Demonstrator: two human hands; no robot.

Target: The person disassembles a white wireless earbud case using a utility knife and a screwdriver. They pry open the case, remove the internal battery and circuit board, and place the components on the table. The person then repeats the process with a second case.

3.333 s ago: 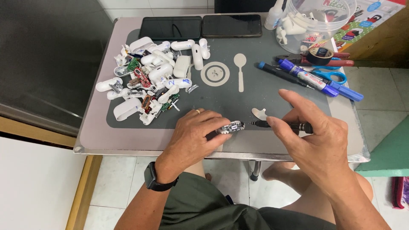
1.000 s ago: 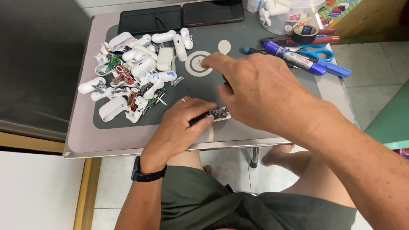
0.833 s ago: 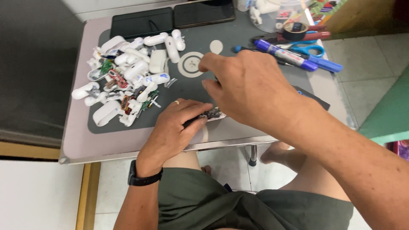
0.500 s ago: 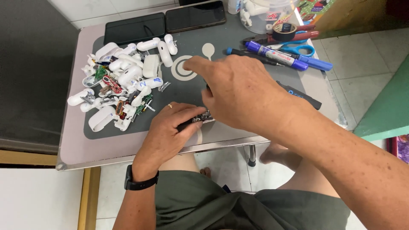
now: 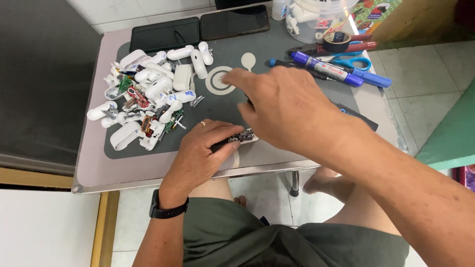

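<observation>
My left hand [image 5: 205,148] rests near the table's front edge and pinches a small dark circuit board [image 5: 243,136] between thumb and fingers. My right hand [image 5: 284,106] hovers just above and to the right of it, index finger stretched toward a white round part [image 5: 218,81] on the grey mat [image 5: 277,47]. A dark tool seems to be under the right palm, mostly hidden. A pile of white plastic shells and small green and red boards [image 5: 148,96] lies at the left of the mat.
Two dark phones [image 5: 198,30] lie along the far edge. Markers [image 5: 326,71], blue scissors [image 5: 356,63], a tape roll [image 5: 337,40] and a clear tub [image 5: 316,17] crowd the back right. A white spoon-shaped part [image 5: 248,60] sits mid-mat. Tiled floor surrounds the small table.
My right hand, earlier at the front edge holding a black tool, has come over the mat and reaches left toward the round part. The left hand keeps its grip on the board.
</observation>
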